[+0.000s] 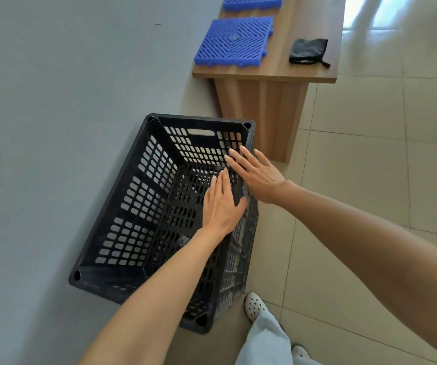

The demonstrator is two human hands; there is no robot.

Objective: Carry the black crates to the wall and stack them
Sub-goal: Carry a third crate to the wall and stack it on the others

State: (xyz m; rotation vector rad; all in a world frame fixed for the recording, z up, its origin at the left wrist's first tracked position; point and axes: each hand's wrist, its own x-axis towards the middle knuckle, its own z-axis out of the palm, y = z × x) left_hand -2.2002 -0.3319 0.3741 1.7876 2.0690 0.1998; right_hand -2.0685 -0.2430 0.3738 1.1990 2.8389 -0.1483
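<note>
A black perforated crate (138, 206) stands on the tiled floor with its long side against the grey wall (54, 101). More dark grid shows through its bottom, so it seems to rest on another crate, though I cannot tell for sure. My left hand (220, 204) hovers flat over the crate's right side, fingers apart, holding nothing. My right hand (256, 175) is spread flat at the crate's right rim near the far corner, also holding nothing.
A wooden bench (264, 75) stands just beyond the crate along the wall, carrying two blue grid tiles (234, 42) and a black pouch (308, 51). My feet in white perforated shoes (255, 305) stand to the crate's right on the beige floor tiles.
</note>
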